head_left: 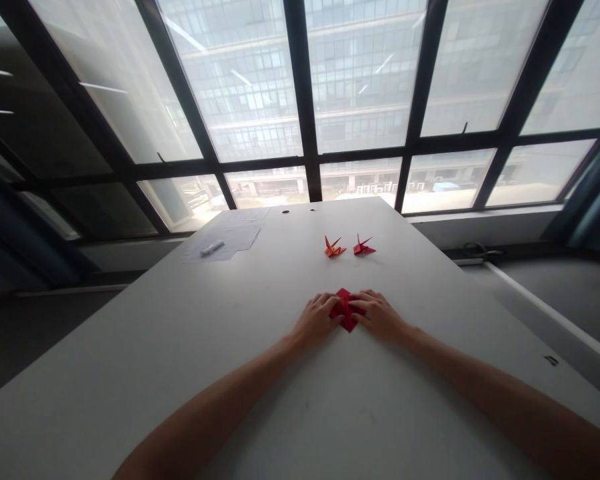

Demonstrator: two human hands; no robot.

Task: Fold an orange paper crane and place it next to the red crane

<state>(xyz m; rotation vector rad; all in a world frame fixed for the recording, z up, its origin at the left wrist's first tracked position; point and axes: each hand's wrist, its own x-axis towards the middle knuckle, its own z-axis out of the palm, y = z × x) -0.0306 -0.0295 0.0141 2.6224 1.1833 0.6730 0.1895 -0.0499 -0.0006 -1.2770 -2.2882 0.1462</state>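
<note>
A diamond-shaped piece of folded red origami paper (347,321) lies on the white table between my two hands. My left hand (317,317) holds its left side, fingers curved over the top and thumb near the lower edge. From the right, my right hand (379,316) grips the other side the same way, with fingertips close to the paper's middle crease. Parts of both side corners are hidden under the fingers. Just beyond stand two folded paper cranes, an orange crane (334,248) and a red crane (363,247), side by side and untouched.
On the table's left part lie several white paper sheets (245,239) with a whitish marker-like object (212,249) on top. A small dark mark or clip (551,361) is near the right edge. Tall windows rise behind the white table (260,413); curtains (593,193) hang at both sides.
</note>
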